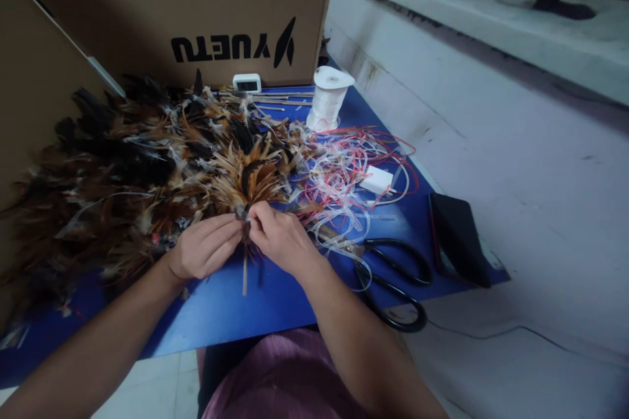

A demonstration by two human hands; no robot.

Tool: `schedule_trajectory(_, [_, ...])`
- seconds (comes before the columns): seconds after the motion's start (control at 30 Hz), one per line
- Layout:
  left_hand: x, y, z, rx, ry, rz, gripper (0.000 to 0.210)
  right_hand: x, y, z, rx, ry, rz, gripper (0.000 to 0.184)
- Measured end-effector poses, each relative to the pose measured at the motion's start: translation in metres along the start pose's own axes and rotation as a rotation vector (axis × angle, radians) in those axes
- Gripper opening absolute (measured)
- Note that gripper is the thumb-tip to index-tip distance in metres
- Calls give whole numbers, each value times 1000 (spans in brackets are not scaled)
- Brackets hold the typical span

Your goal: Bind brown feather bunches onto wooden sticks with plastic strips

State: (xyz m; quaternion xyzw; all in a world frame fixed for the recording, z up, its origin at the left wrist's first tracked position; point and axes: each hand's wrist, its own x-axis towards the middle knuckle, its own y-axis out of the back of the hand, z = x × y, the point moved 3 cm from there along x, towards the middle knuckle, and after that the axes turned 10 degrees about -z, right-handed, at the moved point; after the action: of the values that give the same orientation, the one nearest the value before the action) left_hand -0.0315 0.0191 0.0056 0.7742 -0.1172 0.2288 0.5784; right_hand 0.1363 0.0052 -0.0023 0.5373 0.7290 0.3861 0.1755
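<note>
A fanned bundle of brown and golden feathers (253,177) points away from me, its base pinched between both hands. My left hand (209,245) is closed on the base from the left. From the right, my right hand (278,232) closes thumb and fingers at the same spot, the tips meeting the left ones. A thin stick (244,272) sticks out below the hands toward me. What the fingertips pinch exactly is hidden. To the left spreads a large heap of loose brown, black and white feathers (122,177).
On the blue table (216,321) lie tangled red and clear strings (339,177), a white spool (330,98), a white charger (377,179), black-handled scissors (400,262) and a dark phone (457,236). A cardboard box (206,6) and small white digital display (247,83) stand behind; a wall (472,131) runs right.
</note>
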Motion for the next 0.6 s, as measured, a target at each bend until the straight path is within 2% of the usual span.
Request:
schedule_trajectory(0.2, [0,0,0,-16,31,-9,18,-1,1,2,147,41,32,21])
schedule_trajectory(0.3, [0,1,0,-14,13,4,17,-1,1,2,139,68,35,17])
schedule_trajectory(0.43, [2,2,0,-19,10,2,15,-1,1,3,115,30,71,13])
schedule_trajectory(0.6, [4,3,1,49,3,3,13,-3,3,3,133,71,133,21])
